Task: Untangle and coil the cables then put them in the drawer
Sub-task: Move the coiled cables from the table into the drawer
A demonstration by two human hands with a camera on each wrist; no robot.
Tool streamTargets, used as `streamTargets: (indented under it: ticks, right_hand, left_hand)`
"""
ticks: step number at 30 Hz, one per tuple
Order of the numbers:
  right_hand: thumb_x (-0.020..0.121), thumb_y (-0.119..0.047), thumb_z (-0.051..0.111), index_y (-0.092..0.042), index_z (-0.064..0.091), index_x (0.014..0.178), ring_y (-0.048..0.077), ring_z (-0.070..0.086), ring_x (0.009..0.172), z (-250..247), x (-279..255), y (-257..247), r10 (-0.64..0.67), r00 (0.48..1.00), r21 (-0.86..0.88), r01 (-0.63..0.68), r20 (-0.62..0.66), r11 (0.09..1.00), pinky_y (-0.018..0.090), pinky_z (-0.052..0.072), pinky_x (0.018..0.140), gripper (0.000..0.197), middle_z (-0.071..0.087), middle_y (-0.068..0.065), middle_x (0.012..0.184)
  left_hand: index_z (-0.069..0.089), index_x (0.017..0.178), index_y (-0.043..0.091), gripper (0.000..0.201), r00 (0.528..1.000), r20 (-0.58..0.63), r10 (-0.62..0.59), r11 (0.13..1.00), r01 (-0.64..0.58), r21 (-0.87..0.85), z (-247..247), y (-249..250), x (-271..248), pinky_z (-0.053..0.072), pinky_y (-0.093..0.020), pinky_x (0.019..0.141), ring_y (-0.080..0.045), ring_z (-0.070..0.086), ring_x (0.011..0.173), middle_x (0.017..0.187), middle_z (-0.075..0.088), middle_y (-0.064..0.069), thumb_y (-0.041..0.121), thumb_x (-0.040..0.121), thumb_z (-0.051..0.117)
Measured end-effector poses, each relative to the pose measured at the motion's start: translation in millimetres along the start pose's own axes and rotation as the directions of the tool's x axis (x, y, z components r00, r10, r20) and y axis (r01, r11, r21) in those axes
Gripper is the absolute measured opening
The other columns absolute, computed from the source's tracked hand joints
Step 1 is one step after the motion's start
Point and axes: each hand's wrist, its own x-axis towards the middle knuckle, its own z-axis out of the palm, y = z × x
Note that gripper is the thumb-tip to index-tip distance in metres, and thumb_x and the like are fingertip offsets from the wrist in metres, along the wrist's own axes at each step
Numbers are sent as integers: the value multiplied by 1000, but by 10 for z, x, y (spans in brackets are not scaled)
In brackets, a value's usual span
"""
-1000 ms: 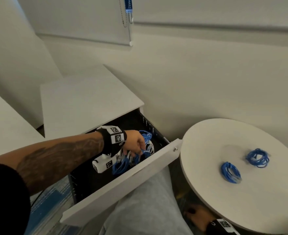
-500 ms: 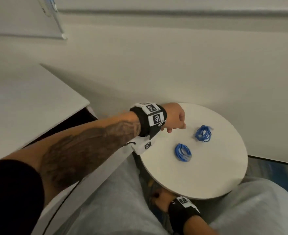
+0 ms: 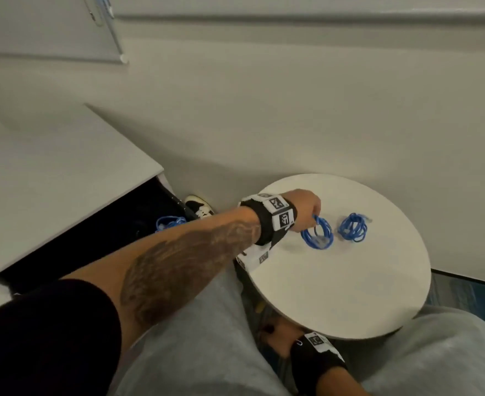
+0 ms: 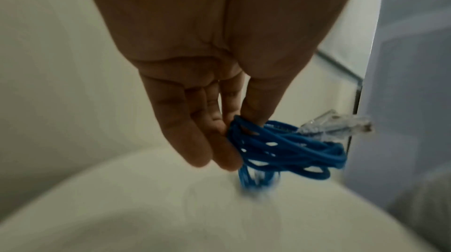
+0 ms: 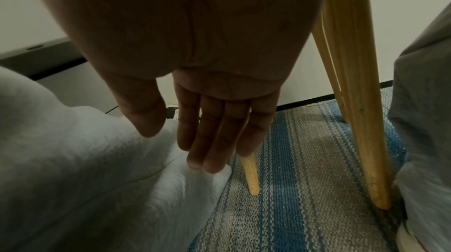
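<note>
Blue coils already lie in the open drawer (image 3: 138,224) at left; two remain at the round worktop (image 3: 350,295). The left hand (image 3: 304,208) pinches the nearer coil (image 3: 317,234), its grip narrow, lifting one side; the far coil (image 3: 353,227) lies just right of it. A second ago this hand was inside the drawer. The right hand (image 5: 207,121) hangs slack below the worktop, holding nothing.
</note>
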Motion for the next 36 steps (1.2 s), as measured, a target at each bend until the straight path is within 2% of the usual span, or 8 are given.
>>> streamTargets:
  ticks: [7,11,17,23,27,30,33,36]
  right_hand:
    - [91,-49,51,-34,63,127,21,60,119,33,34,18,-7,999,-55,10,47,998,26,44,102,40,64,0,133]
    - [92,-52,51,-42,58,133,17,56,123,-33,-7,-7,-47,998,-91,51,44,995,24,40,103,43,60,-7,136]
    - [95,-41,55,-36,66,114,14,60,109,-77,-48,-58,-12,996,-76,18,85,997,19,38,85,22,66,-5,121]
    - [73,-61,43,-34,69,114,18,65,99,27,66,21,8,996,-4,-8,93,1000,25,48,87,55,71,-2,115]
    - [90,-43,51,-29,67,121,19,62,103,-33,-3,-29,29,994,-14,-27,110,1000,24,44,88,38,68,0,123]
    - [79,-58,44,-49,61,120,19,60,113,-19,34,1,15,998,-27,-13,67,1000,36,41,109,46,65,-7,124]
    - [81,-65,44,-66,52,113,14,63,104,-17,-2,-5,-7,1000,62,7,-9,998,43,45,107,34,67,-11,113]
    - [81,-66,37,-49,48,131,22,59,122,-80,-99,-25,0,1000,102,-1,11,995,38,42,108,54,61,-9,134]
  left_hand:
    - [69,104,8,19,944,-241,-226,974,211,-88,-1156,-1073,-1076,48,-22,63,-17,61,69,80,63,1,13,85,69]
    - [68,95,12,16,889,-160,-429,901,435,-1,-954,-1733,-1522,43,-23,67,-16,58,75,86,65,-2,17,81,74]
    - [65,97,8,24,842,81,-534,832,540,-129,-238,-2051,-1588,53,-24,44,-29,72,78,93,74,-15,19,79,78]
    - [69,95,15,13,877,107,-469,856,481,-188,-437,-1851,-1491,55,-25,49,-19,73,83,94,74,-8,25,87,70]
    - [67,97,15,16,924,-55,-378,903,356,-239,-935,-1394,-1200,54,-26,51,-12,72,76,90,72,0,30,91,63]
    - [66,99,15,19,958,-118,-261,933,220,-285,-1101,-819,-761,54,-27,55,-15,72,78,90,72,0,31,91,61]
    - [66,99,12,24,984,-84,-156,955,129,-266,-968,-238,-232,55,-28,54,-15,73,76,90,72,-1,34,90,62]
    - [63,102,12,29,992,9,-126,963,124,-241,-576,182,339,60,-35,62,-17,73,79,101,69,-5,38,89,64]
